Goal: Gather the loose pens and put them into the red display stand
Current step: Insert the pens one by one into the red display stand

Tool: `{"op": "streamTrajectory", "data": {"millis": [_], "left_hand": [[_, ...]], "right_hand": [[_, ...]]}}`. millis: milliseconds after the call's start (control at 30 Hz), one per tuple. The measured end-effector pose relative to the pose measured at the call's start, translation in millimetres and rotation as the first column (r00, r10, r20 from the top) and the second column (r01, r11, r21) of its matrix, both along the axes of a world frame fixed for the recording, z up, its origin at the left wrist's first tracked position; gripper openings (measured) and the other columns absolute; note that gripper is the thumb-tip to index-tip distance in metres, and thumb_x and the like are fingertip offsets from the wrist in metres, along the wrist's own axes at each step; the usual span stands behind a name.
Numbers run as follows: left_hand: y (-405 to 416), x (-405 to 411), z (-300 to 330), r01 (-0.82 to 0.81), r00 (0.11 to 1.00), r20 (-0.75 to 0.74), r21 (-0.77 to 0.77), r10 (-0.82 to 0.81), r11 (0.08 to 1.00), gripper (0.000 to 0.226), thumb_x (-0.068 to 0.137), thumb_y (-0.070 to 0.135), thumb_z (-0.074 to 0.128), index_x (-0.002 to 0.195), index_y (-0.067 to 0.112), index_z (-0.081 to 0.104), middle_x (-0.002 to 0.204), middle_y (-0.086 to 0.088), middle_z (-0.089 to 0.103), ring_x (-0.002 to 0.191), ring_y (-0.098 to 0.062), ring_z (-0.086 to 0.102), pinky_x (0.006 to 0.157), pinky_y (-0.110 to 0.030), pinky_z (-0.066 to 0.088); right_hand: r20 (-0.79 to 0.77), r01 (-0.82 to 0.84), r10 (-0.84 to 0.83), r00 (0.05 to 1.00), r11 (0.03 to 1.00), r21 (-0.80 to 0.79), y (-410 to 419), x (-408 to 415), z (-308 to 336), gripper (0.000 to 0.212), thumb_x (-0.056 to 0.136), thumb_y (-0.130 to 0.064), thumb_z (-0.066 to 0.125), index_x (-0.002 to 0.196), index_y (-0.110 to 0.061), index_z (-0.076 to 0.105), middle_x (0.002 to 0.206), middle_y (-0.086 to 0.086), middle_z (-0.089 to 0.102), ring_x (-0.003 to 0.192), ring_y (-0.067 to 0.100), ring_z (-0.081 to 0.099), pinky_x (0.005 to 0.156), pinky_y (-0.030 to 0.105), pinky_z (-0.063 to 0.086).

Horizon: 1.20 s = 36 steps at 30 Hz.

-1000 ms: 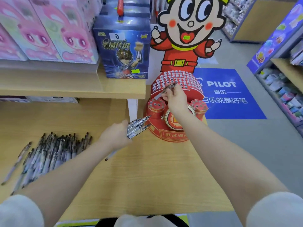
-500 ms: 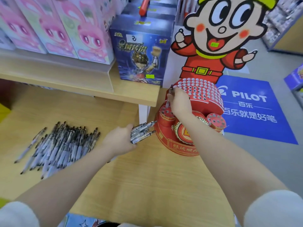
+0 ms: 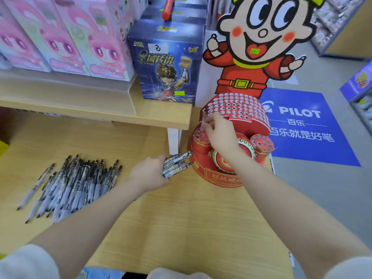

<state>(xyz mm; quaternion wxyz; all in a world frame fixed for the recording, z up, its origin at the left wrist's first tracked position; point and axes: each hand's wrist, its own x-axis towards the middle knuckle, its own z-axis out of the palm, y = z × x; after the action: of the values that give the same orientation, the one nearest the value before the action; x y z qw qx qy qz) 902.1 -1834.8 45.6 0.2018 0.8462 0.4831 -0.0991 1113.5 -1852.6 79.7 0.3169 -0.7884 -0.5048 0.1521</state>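
Note:
The red display stand [image 3: 217, 176] sits on the wooden table's right side, its domed top dotted with white holes, with a cartoon cut-out figure behind it. My right hand [image 3: 220, 134] pinches a single pen [image 3: 204, 121] upright over the stand's small left cylinder. My left hand [image 3: 150, 174] grips a bundle of pens [image 3: 178, 163], tips pointing right toward the stand's base. A pile of several loose pens [image 3: 74, 184] lies on the table at the left.
A wooden shelf [image 3: 96, 109] overhangs the table's back, carrying pink boxes [image 3: 66, 37] and a blue figure box [image 3: 167, 63]. A white shelf support [image 3: 173, 141] stands just left of the stand. A blue PILOT floor mat [image 3: 308, 127] lies to the right.
My right hand turned its pen from slanted over the dome to upright at the stand's left cylinder. The left hand keeps holding its bundle. The camera view shifted left and closer.

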Motion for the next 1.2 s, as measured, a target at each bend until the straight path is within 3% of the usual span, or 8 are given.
{"op": "streamTrajectory", "data": {"millis": [167,267,333,500,700,900,1067,1200], "left_hand": [[-4,9,5,0.013,1.000,0.009,0.003,-0.013,1.000,0.037,0.074,0.030,0.067,0.097,0.016,0.043,0.081,-0.003,0.059,0.072,-0.025,0.057,0.053,-0.030,0.041],[-5,11,7,0.016,1.000,0.020,0.015,-0.016,1.000,0.035,0.074,0.030,0.066,0.092,0.018,0.039,0.077,0.000,0.054,0.072,-0.026,0.055,0.056,-0.030,0.043],[-4,9,8,0.023,1.000,0.020,0.026,-0.024,0.999,0.035,0.074,0.030,0.066,0.090,0.019,0.037,0.076,0.001,0.053,0.071,-0.026,0.055,0.056,-0.030,0.044],[-5,5,5,0.060,0.998,0.003,0.015,-0.060,0.998,0.036,0.072,0.028,0.067,0.093,0.017,0.039,0.074,0.000,0.055,0.069,-0.025,0.057,0.053,-0.029,0.043],[-1,-5,5,0.037,0.999,0.026,0.002,-0.037,0.999,0.033,0.074,0.025,0.067,0.091,0.018,0.039,0.068,0.003,0.053,0.060,-0.018,0.054,0.045,-0.025,0.037],[-6,2,5,0.069,0.997,0.020,-0.001,-0.069,0.998,0.033,0.076,0.026,0.066,0.090,0.017,0.038,0.067,0.005,0.049,0.058,-0.017,0.049,0.043,-0.025,0.032],[-7,10,2,0.067,0.998,0.018,-0.016,-0.067,0.998,0.035,0.074,0.027,0.066,0.095,0.018,0.040,0.076,0.004,0.054,0.068,-0.021,0.053,0.051,-0.028,0.040],[1,7,-5,0.045,0.999,0.013,-0.018,-0.045,0.999,0.035,0.072,0.026,0.066,0.091,0.018,0.038,0.071,0.004,0.051,0.068,-0.023,0.054,0.049,-0.027,0.036]], "right_hand": [[-0.183,-0.211,0.172,0.968,0.952,-0.223,-30,-22,2,0.046,0.093,-0.038,0.051,0.090,0.006,0.064,0.076,0.011,0.059,0.066,0.021,0.055,0.070,0.034,0.048],[-0.352,-0.251,0.159,0.922,0.939,-0.234,-39,-28,3,0.027,0.089,-0.037,0.059,0.082,-0.012,0.065,0.067,0.003,0.061,0.053,0.011,0.049,0.052,0.022,0.040],[-0.451,-0.288,0.167,0.877,0.934,-0.213,-43,-29,3,0.012,0.087,-0.028,0.064,0.079,-0.019,0.064,0.064,0.003,0.059,0.052,0.012,0.047,0.049,0.023,0.037],[-0.604,-0.305,0.145,0.784,0.937,-0.171,-50,-28,5,0.009,0.088,-0.011,0.063,0.081,-0.015,0.064,0.057,-0.006,0.059,0.052,0.011,0.047,0.051,0.022,0.041],[-0.717,-0.020,-0.054,0.695,0.995,-0.094,-52,-9,4,0.012,0.094,-0.019,0.054,0.083,-0.016,0.057,0.076,-0.001,0.055,0.062,0.010,0.051,0.058,0.020,0.046],[-0.827,0.022,-0.090,0.555,0.995,-0.093,-51,-19,-2,0.019,0.095,-0.025,0.054,0.080,-0.013,0.054,0.074,-0.001,0.057,0.061,0.009,0.052,0.062,0.022,0.048],[-0.786,-0.117,-0.015,0.617,0.987,-0.110,-50,-27,-2,0.004,0.094,-0.016,0.055,0.092,-0.012,0.055,0.077,-0.001,0.060,0.061,0.009,0.054,0.059,0.022,0.046],[-0.758,0.115,-0.080,0.647,0.993,-0.007,-42,-14,5,0.006,0.097,-0.020,0.049,0.094,-0.016,0.052,0.079,0.001,0.058,0.059,0.010,0.053,0.056,0.022,0.047]]}}
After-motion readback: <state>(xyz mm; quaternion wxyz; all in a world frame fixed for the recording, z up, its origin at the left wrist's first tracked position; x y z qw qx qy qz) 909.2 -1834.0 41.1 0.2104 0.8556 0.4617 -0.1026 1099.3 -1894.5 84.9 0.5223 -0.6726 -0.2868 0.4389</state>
